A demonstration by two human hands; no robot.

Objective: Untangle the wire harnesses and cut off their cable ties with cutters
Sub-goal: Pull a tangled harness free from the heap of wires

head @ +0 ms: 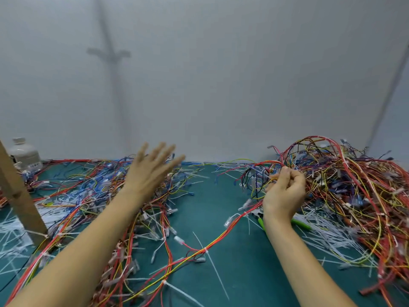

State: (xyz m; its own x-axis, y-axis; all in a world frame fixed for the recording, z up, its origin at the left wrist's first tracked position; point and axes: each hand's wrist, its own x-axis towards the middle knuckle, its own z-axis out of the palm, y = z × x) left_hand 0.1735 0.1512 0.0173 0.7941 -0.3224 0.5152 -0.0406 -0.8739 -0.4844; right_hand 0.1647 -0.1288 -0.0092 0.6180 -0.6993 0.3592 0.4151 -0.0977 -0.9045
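Harnesses (345, 187) of thin red, yellow, blue and black wire lie in two tangled heaps on the teal counter (221, 207), one on the left and a taller one on the right, with clear plastic plugs at the wire ends. Stiff white ties (327, 235) are strewn among them. The right hand (285, 191) pinches a few wires at the right heap's left edge. The left hand (152, 171) hovers above the left heap, fingers spread wide, holding nothing. Green-handled cutters (298, 223) lie under the right wrist. A pale bottle (24, 155) stands far left, its label too blurred to read. A wooden post (20, 200) slants beside it.
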